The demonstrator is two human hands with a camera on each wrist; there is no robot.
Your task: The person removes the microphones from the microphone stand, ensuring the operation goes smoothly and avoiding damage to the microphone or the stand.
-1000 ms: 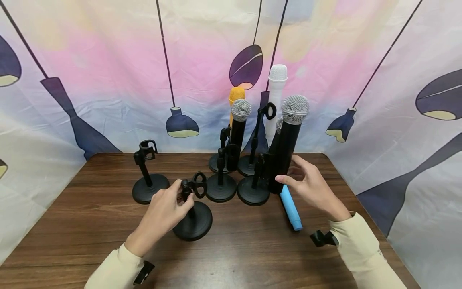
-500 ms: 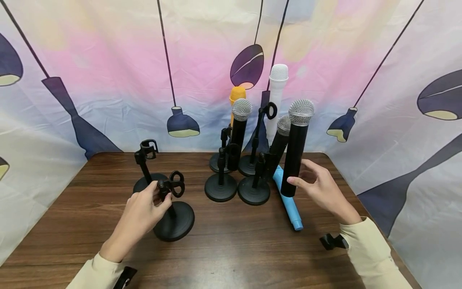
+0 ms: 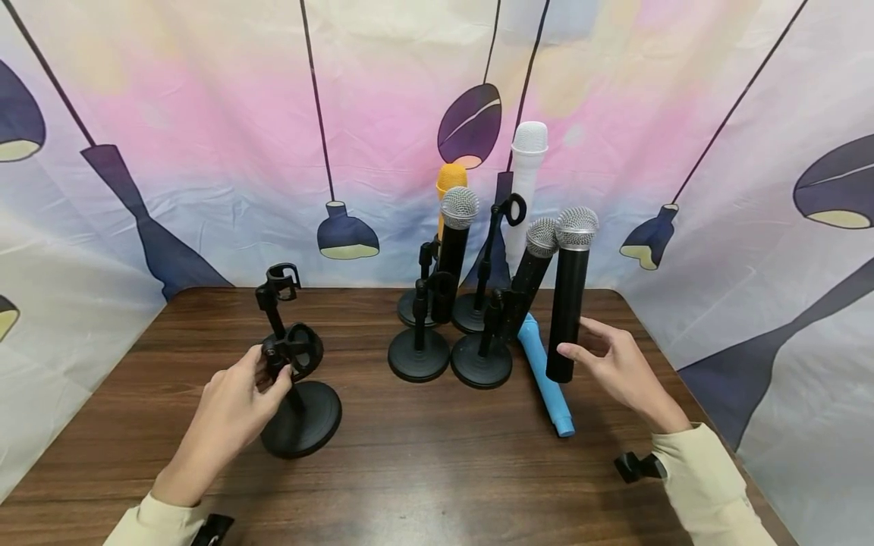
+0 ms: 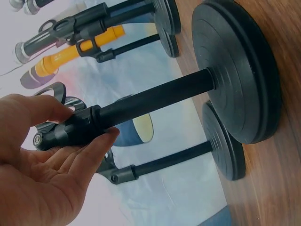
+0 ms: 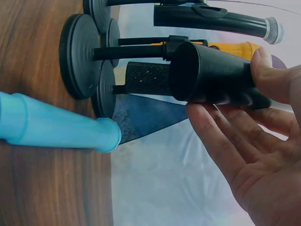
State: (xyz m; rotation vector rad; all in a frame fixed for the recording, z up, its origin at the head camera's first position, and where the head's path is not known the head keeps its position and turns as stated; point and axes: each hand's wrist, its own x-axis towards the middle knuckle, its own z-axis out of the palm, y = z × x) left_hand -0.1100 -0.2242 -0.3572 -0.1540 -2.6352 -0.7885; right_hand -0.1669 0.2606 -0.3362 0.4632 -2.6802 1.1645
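My left hand (image 3: 228, 413) pinches a small black desktop microphone stand (image 3: 303, 425) just under its ring clip. In the left wrist view, thumb and fingers close around the joint at the top of the pole (image 4: 155, 99); its round base is upright over the wood. My right hand (image 3: 624, 371) grips the lower part of a black microphone (image 3: 568, 303) with a silver grille, held nearly upright, grille up. The right wrist view shows that microphone's open hollow end (image 5: 183, 70). Below it a light blue tube (image 3: 546, 379), like a microphone handle, lies on the table.
Another black stand (image 3: 276, 303) is behind my left hand. Centre back, several stands (image 3: 418, 356) cluster, with two black microphones (image 3: 451, 265) (image 3: 526, 284) leaning in clips. A yellow microphone (image 3: 451, 178) and a tall white one (image 3: 526, 182) rise behind. A printed cloth (image 3: 239, 152) hangs behind the table.
My left hand has moved left with the stand, away from the cluster. The right hand has carried the black microphone right and slightly lower, uncovering the leaning microphone behind it.
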